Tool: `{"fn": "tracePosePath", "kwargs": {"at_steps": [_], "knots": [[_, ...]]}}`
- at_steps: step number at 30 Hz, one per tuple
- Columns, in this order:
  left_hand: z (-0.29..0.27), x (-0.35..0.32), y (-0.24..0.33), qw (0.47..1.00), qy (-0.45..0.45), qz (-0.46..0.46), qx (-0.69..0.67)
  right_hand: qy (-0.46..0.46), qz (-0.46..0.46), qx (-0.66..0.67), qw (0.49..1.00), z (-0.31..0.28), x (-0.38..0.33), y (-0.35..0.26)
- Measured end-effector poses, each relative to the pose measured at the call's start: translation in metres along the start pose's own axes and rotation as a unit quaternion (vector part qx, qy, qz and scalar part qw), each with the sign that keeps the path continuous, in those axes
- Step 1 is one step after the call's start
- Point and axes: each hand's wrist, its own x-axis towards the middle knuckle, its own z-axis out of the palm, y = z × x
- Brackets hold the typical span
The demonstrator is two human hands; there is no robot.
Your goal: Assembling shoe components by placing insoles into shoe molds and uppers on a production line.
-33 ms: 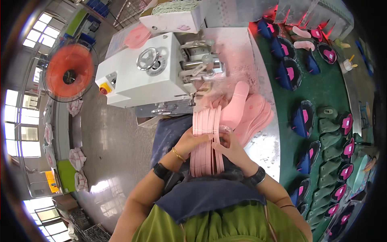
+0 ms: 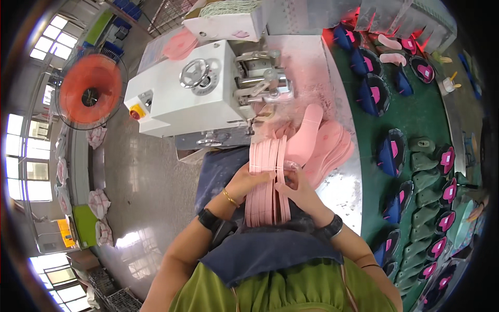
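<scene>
We see bright daylight from windows (image 2: 31, 156) left of the white machine (image 2: 197, 93); floor glare below it; red glow beyond; fisheye edges bend, darken.

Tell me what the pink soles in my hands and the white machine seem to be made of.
Pink soles: probably foam or fibreboard, matte; thin flat sheets stacked on edge between the left hand and right hand. White machine: likely painted metal, smooth and slightly glossy, with a shiny handwheel.

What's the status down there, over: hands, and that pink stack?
Left hand and right hand both gripping the bundle of pink insoles, stood on edge. Loose pink insoles just beyond on the metal table. White machine ahead.
</scene>
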Motion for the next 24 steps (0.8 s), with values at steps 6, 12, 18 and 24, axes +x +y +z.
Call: {"fn": "tracePosePath", "kwargs": {"at_steps": [6, 12, 18, 24], "knots": [[-0.038, -0.042, -0.005, 0.998, -0.002, 0.016, 0.054, -0.007, -0.029, -0.225, 0.974, 0.031, 0.001, 0.011], [-0.05, 0.006, -0.079, 0.989, 0.002, 0.145, 0.015, 0.04, 0.014, -0.358, 0.933, 0.044, -0.006, 0.025], [-0.079, -0.018, -0.043, 0.988, -0.033, 0.144, -0.047, 0.072, 0.017, -0.43, 0.9, 0.105, 0.009, -0.021], [-0.09, -0.009, -0.015, 0.948, -0.038, 0.135, 0.285, 0.251, -0.059, -0.379, 0.889, 0.145, 0.008, -0.045]]}}
